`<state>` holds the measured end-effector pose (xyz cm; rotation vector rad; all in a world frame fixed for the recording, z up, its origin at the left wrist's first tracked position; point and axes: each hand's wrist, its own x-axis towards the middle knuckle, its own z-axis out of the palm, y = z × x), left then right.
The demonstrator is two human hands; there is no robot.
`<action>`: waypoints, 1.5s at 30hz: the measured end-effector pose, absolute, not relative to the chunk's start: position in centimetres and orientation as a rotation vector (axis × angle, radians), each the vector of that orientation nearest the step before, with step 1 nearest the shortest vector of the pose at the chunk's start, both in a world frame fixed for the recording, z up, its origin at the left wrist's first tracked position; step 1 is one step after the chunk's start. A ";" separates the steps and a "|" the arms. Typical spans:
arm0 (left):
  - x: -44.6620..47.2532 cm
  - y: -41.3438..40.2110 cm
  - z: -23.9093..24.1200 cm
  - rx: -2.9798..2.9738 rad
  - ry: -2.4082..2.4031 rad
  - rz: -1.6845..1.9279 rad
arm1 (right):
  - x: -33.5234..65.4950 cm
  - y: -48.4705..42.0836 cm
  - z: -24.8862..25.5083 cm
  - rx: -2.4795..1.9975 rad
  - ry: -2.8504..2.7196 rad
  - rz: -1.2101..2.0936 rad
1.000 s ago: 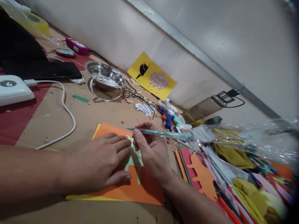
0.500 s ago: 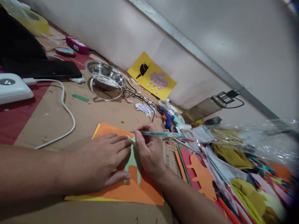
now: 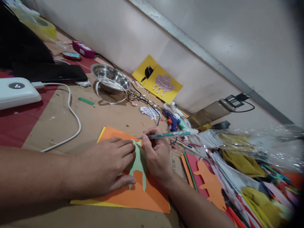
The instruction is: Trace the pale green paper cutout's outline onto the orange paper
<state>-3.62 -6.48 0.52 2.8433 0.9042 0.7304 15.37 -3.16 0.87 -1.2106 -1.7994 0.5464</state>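
An orange paper sheet (image 3: 152, 199) lies on the brown cardboard surface (image 3: 59, 126), with a yellow sheet (image 3: 95, 203) showing from beneath it along the near and left edges. On the orange sheet, right of its middle, is a pale green paper cutout (image 3: 139, 164), two narrow prongs pointing to the sheet's near edge.

The left hand (image 3: 111, 164) is laid flat, palm down, over the left part of the orange sheet; its fingers are extended close together, the thumb is spread away from them, and the fingertips press on the cutout's left side. It grips nothing.

The right hand (image 3: 158, 155), over the right part of the orange sheet, is curled, with thumb and fingers pinched around a clear and teal pen (image 3: 171, 134). The pen slants, its point toward the far end of the cutout; whether that point touches paper is hard to tell from here.

Beyond the orange sheet are a printed white paper cutout (image 3: 149, 112), a steel bowl (image 3: 120, 77) and a yellow card (image 3: 171, 93) leaning on the wall. Beyond its far right corner lies a blue glue gun (image 3: 174, 123). To its right, an orange paper cutout (image 3: 210, 183) rests on red paper (image 3: 194, 161); to its left runs a white cable (image 3: 77, 118) from a power bank (image 3: 19, 93).
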 end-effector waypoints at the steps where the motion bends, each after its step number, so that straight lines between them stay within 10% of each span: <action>1: -3.6 -6.5 0.4 2.847 0.903 0.737 | 15.4 -3.1 0.9 -1.211 -1.804 0.547; 45: -3.6 -6.6 0.0 2.887 0.970 0.669 | 15.4 -3.0 0.4 -1.296 -1.969 0.519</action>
